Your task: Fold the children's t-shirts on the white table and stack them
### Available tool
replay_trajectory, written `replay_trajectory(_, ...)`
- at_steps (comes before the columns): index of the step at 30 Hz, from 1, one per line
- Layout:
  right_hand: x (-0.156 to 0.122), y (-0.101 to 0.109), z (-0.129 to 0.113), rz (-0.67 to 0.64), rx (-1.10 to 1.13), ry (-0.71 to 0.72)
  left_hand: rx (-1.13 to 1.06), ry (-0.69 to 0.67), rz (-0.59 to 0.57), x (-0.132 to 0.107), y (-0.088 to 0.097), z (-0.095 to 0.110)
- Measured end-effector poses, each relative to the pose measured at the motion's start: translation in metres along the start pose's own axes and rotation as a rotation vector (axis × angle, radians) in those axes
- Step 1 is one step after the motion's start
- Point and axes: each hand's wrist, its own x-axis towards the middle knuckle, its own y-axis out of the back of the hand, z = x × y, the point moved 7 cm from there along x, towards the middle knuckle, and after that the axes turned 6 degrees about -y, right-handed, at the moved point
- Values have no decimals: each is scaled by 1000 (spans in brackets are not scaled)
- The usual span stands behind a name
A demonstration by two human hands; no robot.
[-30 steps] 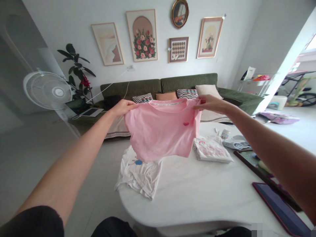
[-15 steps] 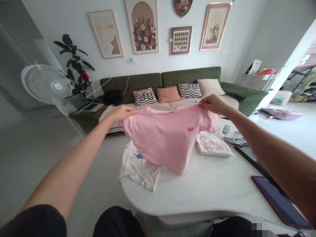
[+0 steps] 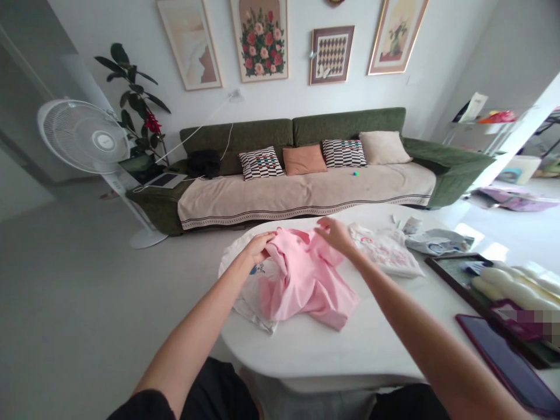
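A pink T-shirt [image 3: 308, 274] lies crumpled on the white table [image 3: 376, 344], its collar toward the sofa. My left hand [image 3: 258, 248] is closed on the shirt's left shoulder. Over the opposite shoulder is my right hand [image 3: 336, 234], fingers apart and close to the cloth; whether they touch it is hard to see. Partly under the pink shirt, a white T-shirt [image 3: 249, 289] with a small blue print is spread near the table's left end. A folded white garment with a pink print [image 3: 389, 254] sits to the right of my right hand.
At the table's right are a plastic packet [image 3: 440, 241], a dark-framed tray [image 3: 452, 274] holding pale puffy items, and a tablet [image 3: 503, 361]. Beyond the table stands a green sofa [image 3: 245, 137] with cushions. A white fan [image 3: 87, 137] is at the left.
Both hands have come down and closer together. The pink T-shirt, held stretched out in the air before, now rests bunched on the table. My right hand has let go of its shoulder.
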Motion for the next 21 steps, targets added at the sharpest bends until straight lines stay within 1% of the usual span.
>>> replay_trajectory(1,-16,-24,-9,-128,149,40,-22,7,14,2,-1,-8)
replay_trajectory(2,-31,-42,-17,-196,275,60,-56,9,31,3,-3,-15)
replay_trajectory(3,-44,-57,-22,-220,356,55,-100,9,46,2,-5,-19)
replay_trajectory(4,-54,-68,-24,-203,416,31,-136,5,49,0,-8,-22)
replay_trajectory(6,-65,-78,-20,-94,482,-59,-150,-23,58,-8,-14,-26)
replay_trajectory(8,-70,-79,-13,31,545,-149,-33,-83,113,-19,-15,-29)
replay_trajectory(9,-71,-78,-10,66,595,-189,54,-116,140,-24,-16,-30)
replay_trajectory(10,-71,-78,-7,75,659,-226,138,-145,150,-28,-16,-32)
replay_trajectory(12,-72,-81,-3,29,807,-299,258,-193,129,-32,-19,-36)
replay_trajectory(14,-74,-83,-1,-47,894,-344,307,-214,87,-31,-21,-39)
replay_trajectory(15,-74,-82,0,-60,877,-342,314,-217,85,-29,-20,-39)
replay_trajectory(17,-75,-72,1,-9,723,-299,302,-204,103,-27,-17,-37)
replay_trajectory(19,-77,-59,-3,75,534,-219,269,-159,136,-27,-14,-35)
replay_trajectory(21,-79,-53,-15,96,380,-110,234,-90,165,-27,-14,-34)
